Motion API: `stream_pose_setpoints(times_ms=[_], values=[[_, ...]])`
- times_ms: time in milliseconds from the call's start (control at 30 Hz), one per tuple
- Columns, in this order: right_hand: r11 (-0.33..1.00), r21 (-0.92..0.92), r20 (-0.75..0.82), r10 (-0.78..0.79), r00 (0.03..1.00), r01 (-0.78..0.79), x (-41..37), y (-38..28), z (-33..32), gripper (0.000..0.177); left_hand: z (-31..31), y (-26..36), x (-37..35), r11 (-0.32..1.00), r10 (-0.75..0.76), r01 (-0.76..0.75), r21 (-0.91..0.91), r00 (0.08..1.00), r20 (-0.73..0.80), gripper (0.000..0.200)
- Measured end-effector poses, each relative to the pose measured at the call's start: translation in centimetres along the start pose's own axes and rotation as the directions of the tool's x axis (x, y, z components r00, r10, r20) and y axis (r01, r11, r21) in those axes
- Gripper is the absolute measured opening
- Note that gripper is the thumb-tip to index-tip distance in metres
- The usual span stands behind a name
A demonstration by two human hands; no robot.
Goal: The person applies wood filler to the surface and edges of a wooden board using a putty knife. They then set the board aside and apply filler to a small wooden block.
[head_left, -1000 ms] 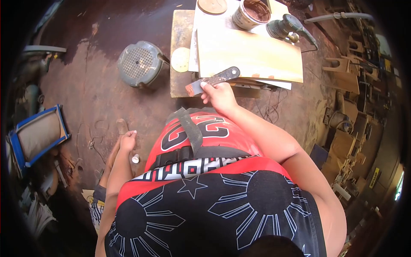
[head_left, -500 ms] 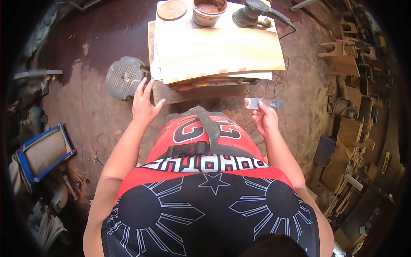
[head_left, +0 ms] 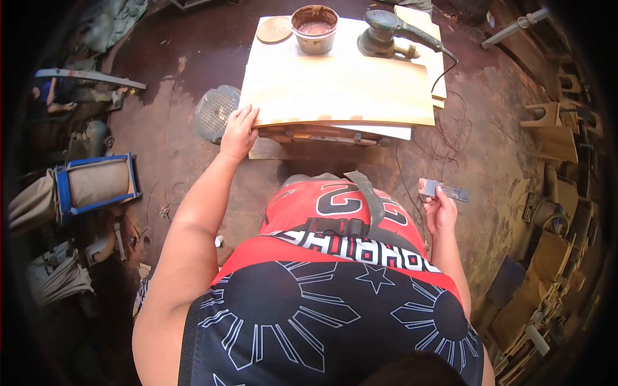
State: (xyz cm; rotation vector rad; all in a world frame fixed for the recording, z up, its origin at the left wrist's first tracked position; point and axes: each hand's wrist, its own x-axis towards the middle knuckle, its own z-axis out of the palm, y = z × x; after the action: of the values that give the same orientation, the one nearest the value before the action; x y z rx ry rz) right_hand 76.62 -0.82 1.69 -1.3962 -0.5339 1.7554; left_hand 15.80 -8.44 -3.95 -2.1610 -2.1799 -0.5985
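Note:
A thin pale wooden panel point(head_left: 347, 90) lies on the stacked boards at top centre, with brownish patches along its near edge. My left hand point(head_left: 239, 132) rests at the panel's near left corner, its fingers on the edge. My right hand point(head_left: 441, 212) is closed around a putty knife point(head_left: 454, 192), away from the panel, with brownish paste on its blade. Behind the panel stand an open tub of brown paste point(head_left: 315, 38), a round lid point(head_left: 275, 29) and a sander point(head_left: 383, 35) with a cord.
A round perforated stool point(head_left: 217, 112) stands left of the boards. Cables point(head_left: 450, 138) trail over the floor on the right. A blue-framed object point(head_left: 100, 184) is at the left, and wood pieces point(head_left: 547, 257) are piled at the right. Another person point(head_left: 61, 93) is partly visible at far left.
My left hand has moved from beside the boards onto the panel's corner. The view has shifted, and my right hand still holds the putty knife.

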Motion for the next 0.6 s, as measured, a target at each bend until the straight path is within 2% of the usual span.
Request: stream_pose_setpoints(times_ms=[133, 367, 467, 500, 600], values=[[1.0, -0.019, 0.042, -0.002, 0.999, 0.003, 1.1, -1.9, -0.4, 0.021, -0.5, 1.5, -1.2, 1.0, -0.026, 0.026, -0.004, 1.0, -0.009, 0.07], [1.0, -0.031, 0.031, -0.001, 1.0, 0.002, 2.1, -3.4, -0.7, 0.02, -9.4, 7.1, -0.6, 0.986, 0.143, -0.15, -0.07, 0.984, -0.105, 0.058], [0.999, -0.038, 0.068, -0.006, 0.998, 0.009, 2.8, -3.8, -0.1, 0.02, -10.6, 6.1, 0.5, 0.983, 0.02, -0.03, -0.179, 0.998, -0.055, 0.055], [0.999, -0.035, 0.08, -0.017, 0.997, 0.019, 3.0, -4.0, 0.4, 0.021, -10.9, 5.9, 1.4, 0.981, -0.043, 0.029, -0.191, 0.997, -0.068, 0.046], [0.998, -0.03, 0.109, -0.057, 0.992, 0.061, 4.3, -4.8, 2.5, 0.022, -10.6, 5.3, 3.9, 0.931, -0.236, 0.185, -0.315, 0.963, -0.133, 0.041]])
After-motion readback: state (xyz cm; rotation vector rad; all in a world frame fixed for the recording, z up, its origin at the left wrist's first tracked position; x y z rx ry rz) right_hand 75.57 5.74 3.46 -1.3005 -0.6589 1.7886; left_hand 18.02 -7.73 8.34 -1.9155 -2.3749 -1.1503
